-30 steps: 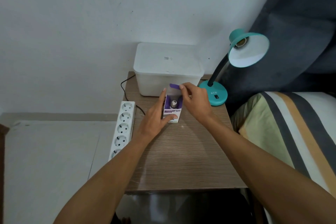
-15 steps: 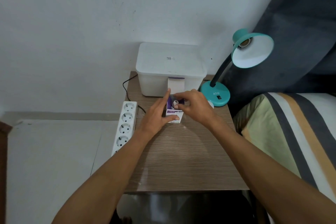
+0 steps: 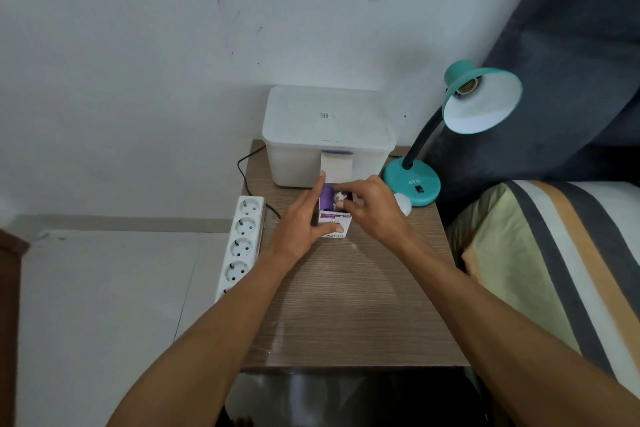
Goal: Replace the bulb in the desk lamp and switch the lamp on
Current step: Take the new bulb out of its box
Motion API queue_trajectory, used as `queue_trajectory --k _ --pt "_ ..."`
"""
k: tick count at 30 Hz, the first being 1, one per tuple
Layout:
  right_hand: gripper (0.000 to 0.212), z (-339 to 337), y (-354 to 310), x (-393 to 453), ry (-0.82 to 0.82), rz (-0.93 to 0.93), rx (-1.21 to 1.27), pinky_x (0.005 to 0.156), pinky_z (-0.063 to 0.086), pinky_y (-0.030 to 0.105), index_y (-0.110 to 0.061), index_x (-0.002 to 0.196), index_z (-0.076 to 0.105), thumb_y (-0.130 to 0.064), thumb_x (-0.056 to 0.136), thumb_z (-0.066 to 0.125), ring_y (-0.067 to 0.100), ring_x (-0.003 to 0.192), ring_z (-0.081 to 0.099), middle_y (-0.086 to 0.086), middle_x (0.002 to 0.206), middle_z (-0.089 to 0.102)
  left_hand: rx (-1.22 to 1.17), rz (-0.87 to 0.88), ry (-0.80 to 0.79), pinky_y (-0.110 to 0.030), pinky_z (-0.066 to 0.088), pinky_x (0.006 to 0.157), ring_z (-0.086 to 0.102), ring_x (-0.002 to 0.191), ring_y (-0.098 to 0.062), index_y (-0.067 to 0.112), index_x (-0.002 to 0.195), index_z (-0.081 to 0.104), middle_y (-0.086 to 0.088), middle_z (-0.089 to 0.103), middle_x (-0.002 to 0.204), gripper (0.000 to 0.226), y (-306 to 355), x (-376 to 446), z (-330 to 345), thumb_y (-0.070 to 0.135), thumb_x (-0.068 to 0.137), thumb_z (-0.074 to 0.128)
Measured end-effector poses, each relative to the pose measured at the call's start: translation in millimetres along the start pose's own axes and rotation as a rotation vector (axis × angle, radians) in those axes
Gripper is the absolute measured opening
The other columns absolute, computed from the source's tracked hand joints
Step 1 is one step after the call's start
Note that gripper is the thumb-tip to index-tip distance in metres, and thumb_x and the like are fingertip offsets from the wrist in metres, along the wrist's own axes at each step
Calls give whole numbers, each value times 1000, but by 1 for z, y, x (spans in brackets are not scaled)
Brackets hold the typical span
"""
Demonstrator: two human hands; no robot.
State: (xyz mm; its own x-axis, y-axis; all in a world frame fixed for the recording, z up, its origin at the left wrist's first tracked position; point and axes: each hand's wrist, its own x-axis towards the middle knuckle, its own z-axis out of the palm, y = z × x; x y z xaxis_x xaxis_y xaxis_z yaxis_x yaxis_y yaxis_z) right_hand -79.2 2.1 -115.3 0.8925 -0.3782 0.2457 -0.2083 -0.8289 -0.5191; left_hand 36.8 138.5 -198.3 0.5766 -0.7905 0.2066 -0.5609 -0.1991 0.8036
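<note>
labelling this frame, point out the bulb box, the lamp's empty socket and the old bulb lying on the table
bulb box point(image 3: 333, 222): head view, on its printed front face.
lamp socket point(image 3: 466, 86): head view, on the brass threaded ring inside the shade.
old bulb point(image 3: 403, 203): head view, on its white dome beside the lamp base.

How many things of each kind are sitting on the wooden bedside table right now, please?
Light bulbs: 2, one in the bulb box and one loose by the lamp base
Bulb box: 1
Desk lamp: 1
White plastic container: 1
Total: 5
</note>
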Motion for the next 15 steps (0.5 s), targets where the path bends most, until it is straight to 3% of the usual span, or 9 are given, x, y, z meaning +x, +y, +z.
queue_trajectory --k 3,6,10,15 --pt "30 0 0 1 79 35 9 77 36 15 -16 122 71 -21 93 70 8 90 45 0 105 74 34 7 -8 -43 55 101 61 123 -16 40 163 8 -2 55 147 115 -2 2 1 35 80 87" --pt "31 -1 -3 6 138 -4 19 81 33 7 -18 123 70 -25 93 70 12 101 50 -2 109 71 24 0 -13 -42 50 108 54 135 -13 37 164 11 3 49 155 113 0 2 1 34 81 87" --pt "27 0 -15 7 256 -43 147 87 51 25 -13 121 69 -18 94 66 11 103 60 2 109 67 3 -7 -7 -41 47 112 51 139 -11 38 164 13 5 47 157 111 0 1 1 34 81 86" --pt "28 -7 -34 8 376 -64 195 80 40 6 -13 126 64 -16 99 59 -8 93 50 5 109 57 24 -8 -9 -45 50 108 56 133 -16 34 164 12 0 52 152 111 0 1 2 33 82 86"
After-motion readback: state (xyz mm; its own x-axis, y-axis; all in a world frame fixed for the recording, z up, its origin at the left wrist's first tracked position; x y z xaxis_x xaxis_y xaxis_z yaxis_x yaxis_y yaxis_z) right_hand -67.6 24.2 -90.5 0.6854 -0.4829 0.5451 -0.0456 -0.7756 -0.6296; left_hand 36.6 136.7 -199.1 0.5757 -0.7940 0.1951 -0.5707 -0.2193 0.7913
